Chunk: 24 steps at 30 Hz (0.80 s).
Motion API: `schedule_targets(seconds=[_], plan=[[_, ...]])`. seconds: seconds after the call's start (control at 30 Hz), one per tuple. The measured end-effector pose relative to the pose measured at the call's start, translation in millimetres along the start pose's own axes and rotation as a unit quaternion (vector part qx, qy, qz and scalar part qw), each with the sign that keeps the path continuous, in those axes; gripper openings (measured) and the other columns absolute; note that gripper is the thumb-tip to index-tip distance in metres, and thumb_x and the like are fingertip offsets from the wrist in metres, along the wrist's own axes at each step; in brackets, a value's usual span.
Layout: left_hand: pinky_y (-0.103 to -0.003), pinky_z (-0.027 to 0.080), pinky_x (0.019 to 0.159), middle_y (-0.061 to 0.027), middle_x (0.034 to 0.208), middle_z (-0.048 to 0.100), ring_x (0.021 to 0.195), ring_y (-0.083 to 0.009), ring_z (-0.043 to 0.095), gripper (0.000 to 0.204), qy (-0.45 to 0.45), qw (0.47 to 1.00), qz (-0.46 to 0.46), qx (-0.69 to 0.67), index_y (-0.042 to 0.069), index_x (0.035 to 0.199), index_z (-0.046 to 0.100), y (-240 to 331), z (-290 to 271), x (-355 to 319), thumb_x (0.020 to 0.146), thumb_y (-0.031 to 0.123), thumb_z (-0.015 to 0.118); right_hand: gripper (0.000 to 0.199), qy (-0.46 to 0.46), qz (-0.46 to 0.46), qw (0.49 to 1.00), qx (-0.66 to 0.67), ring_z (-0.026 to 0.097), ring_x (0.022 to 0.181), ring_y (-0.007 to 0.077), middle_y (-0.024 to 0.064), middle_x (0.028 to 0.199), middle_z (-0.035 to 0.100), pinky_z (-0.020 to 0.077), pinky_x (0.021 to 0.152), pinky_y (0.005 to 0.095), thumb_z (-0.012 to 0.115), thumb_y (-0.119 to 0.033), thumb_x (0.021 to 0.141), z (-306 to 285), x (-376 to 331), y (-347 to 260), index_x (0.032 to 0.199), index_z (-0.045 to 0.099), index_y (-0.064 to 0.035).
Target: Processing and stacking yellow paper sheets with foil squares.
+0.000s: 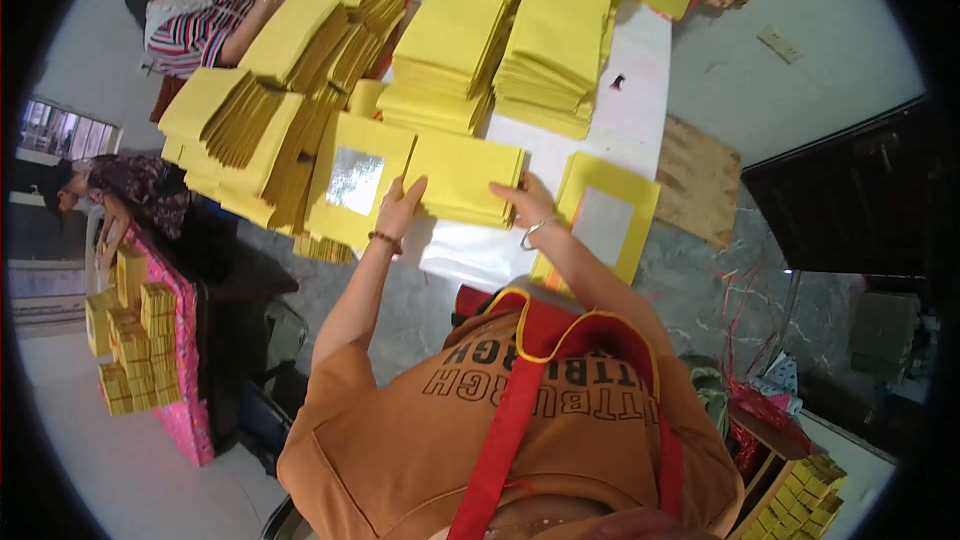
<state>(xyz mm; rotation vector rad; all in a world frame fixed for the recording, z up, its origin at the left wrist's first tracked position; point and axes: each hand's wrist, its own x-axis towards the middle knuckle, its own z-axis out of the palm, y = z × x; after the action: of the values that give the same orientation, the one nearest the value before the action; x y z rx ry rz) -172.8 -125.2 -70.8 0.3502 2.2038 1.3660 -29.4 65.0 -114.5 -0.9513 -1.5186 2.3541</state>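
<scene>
Between my two hands a thin stack of yellow paper (466,177) lies at the near part of the white table. My left hand (400,212) grips its left edge, thumb on top. My right hand (532,202) pinches its right edge, with the thumb on the top sheet and the fingers round the side. Just left of the stack, beside my left hand, is a yellow sheet with a silver foil square (357,181). Another yellow sheet with a pale silver rectangle (605,225) lies to the right, partly behind my right forearm.
Tall piles of yellow paper (550,50) fill the far and left parts of the table (640,75). A person in a striped top (205,20) sits at the far left. Another person (130,190) works by a pink-covered table (185,340) bearing yellow bundles.
</scene>
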Motion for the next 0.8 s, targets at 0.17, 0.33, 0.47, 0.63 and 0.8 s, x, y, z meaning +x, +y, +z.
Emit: schedule_targets(seconds=[0.17, 0.33, 0.47, 0.63, 0.8], plan=[[-0.022, 0.035, 0.045, -0.0069, 0.082, 0.053, 0.055, -0.0070, 0.045, 0.078, -0.065, 0.985, -0.099, -0.125, -0.007, 0.125, 0.036, 19, -7, -14, 0.069, 0.032, 0.075, 0.038, 0.036, 0.011, 0.999, 0.029, 0.060, 0.074, 0.0173, 0.0085, 0.086, 0.060, 0.0478, 0.063, 0.0282, 0.073, -0.015, 0.067, 10, -29, -36, 0.096, 0.054, 0.0009], [-0.029, 0.047, 0.073, -0.0117, 0.109, 0.055, 0.095, -0.0184, 0.057, 0.087, -0.092, 0.970, -0.131, -0.185, -0.005, 0.132, 0.023, 14, -4, -10, 0.071, 0.033, 0.072, 0.040, 0.014, 0.099, 0.993, 0.066, 0.060, 0.076, 0.0171, 0.0080, 0.093, 0.059, 0.0492, 0.062, 0.0288, 0.069, -0.012, 0.072, 9, -45, -67, 0.105, 0.050, 0.0003], [-0.030, 0.045, 0.082, -0.0124, 0.112, 0.055, 0.099, -0.0190, 0.056, 0.082, -0.204, 0.956, -0.167, -0.131, -0.005, 0.132, 0.025, 25, -13, -6, 0.074, 0.032, 0.070, 0.042, -0.022, 0.108, 0.993, 0.049, 0.060, 0.082, 0.0159, 0.0069, 0.098, 0.058, 0.0506, 0.064, 0.0280, 0.066, -0.010, 0.075, 4, -45, -67, 0.112, 0.049, -0.0017], [-0.030, 0.046, 0.082, -0.0126, 0.108, 0.056, 0.098, -0.0195, 0.056, 0.064, -0.217, 0.943, -0.101, -0.231, -0.005, 0.120, 0.040, 26, -5, -19, 0.074, 0.027, 0.069, 0.043, -0.060, 0.090, 0.992, 0.070, 0.060, 0.085, 0.0158, 0.0071, 0.100, 0.058, 0.0509, 0.067, 0.0268, 0.064, -0.008, 0.076, -3, -36, -55, 0.115, 0.048, -0.0028], [-0.030, 0.044, 0.086, -0.0136, 0.114, 0.052, 0.103, -0.0208, 0.053, 0.062, -0.170, 0.937, -0.040, -0.304, -0.004, 0.124, 0.036, 21, 1, -29, 0.074, 0.014, 0.067, 0.065, -0.141, 0.019, 0.990, 0.004, 0.052, 0.103, 0.0180, 0.0105, 0.117, 0.048, 0.0466, 0.081, 0.0298, 0.069, -0.010, 0.073, -6, -32, -55, 0.127, 0.032, -0.0023]])
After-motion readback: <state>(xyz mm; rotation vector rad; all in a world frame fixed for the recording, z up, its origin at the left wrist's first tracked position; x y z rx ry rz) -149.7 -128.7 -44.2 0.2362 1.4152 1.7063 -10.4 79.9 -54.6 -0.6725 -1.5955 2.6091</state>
